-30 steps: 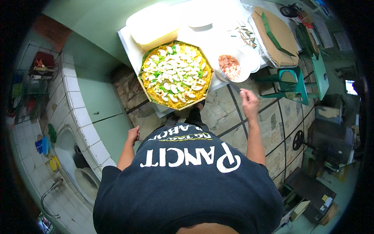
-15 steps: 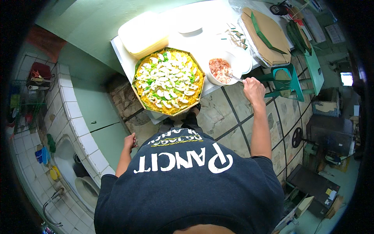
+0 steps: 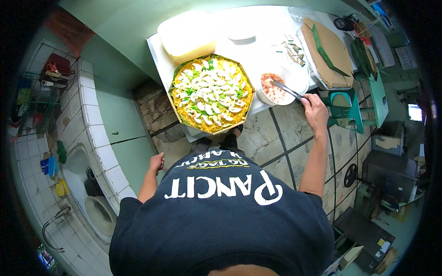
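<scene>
My right hand (image 3: 316,112) grips the dark end of a long metal utensil (image 3: 289,89); its tip is among chopped pinkish pieces (image 3: 272,95) in a round white tub (image 3: 287,99), so its kind is hard to tell. Left of the tub, an octagonal tray (image 3: 185,125) lined with green leaf holds yellow noodles (image 3: 182,109) topped with white egg slices (image 3: 213,87) and chopped greens. My left hand (image 3: 157,162) hangs low beside my shirt, fingers curled, with nothing visible in it.
A pale lidded container (image 3: 189,37) stands behind the tray on the white table (image 3: 159,57). Flattened brown cardboard trays (image 3: 324,57) are stacked at right, beside a green plastic stool (image 3: 352,110). A tiled ledge (image 3: 92,108) and sink (image 3: 76,172) are at left.
The view has shifted, moving the scene rightward. My right hand has moved slightly away from the tub, and the utensil's tip now lies farther toward the back of the pink pieces.
</scene>
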`<state>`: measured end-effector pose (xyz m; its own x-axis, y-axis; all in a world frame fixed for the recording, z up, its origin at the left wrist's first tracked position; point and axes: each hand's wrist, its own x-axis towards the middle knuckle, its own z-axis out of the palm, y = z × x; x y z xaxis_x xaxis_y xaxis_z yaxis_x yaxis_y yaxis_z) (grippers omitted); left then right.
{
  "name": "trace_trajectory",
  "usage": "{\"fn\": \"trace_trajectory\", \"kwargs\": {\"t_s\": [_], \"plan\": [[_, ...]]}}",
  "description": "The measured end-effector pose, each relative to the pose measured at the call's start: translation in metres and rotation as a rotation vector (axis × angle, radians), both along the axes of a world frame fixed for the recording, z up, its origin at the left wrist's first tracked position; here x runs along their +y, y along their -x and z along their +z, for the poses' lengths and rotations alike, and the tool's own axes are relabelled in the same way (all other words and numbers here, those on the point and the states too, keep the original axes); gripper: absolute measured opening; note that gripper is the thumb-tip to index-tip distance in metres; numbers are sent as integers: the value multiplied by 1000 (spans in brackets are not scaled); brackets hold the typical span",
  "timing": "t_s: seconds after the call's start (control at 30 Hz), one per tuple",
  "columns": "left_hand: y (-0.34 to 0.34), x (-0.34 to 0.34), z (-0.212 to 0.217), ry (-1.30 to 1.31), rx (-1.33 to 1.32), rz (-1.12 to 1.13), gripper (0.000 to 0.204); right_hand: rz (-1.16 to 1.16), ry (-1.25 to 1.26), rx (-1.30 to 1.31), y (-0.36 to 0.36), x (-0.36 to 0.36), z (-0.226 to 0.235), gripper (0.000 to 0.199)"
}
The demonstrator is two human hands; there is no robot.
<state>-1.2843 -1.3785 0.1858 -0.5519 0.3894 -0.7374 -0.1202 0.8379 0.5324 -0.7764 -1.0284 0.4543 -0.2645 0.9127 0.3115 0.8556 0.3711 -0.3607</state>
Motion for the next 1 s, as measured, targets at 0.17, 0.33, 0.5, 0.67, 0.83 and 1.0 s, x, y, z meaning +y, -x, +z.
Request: {"fn": "trace_trajectory", "kwargs": {"t_s": [0.17,0.33,0.5,0.67,0.83,1.0], "plan": [[-3,2,-4,8,-25,8,36,116,-19,-31,61,-9,-40,17],[-2,-2,-3,-6,-24,3,37,149,-64,-102,79,-7,-54,19],[-2,-10,-7,3,-13,11,35,18,-59,37,43,1,-38,21],[0,-12,-16,-46,0,-71,33,-53,22,-109,12,8,-48,19],[2,0,-11,-19,23,-88,34,-113,52,-134,-10,11,-50,19],[2,17,-1,-24,5,-27,36,-61,50,-154,2,20,-55,21]]}}
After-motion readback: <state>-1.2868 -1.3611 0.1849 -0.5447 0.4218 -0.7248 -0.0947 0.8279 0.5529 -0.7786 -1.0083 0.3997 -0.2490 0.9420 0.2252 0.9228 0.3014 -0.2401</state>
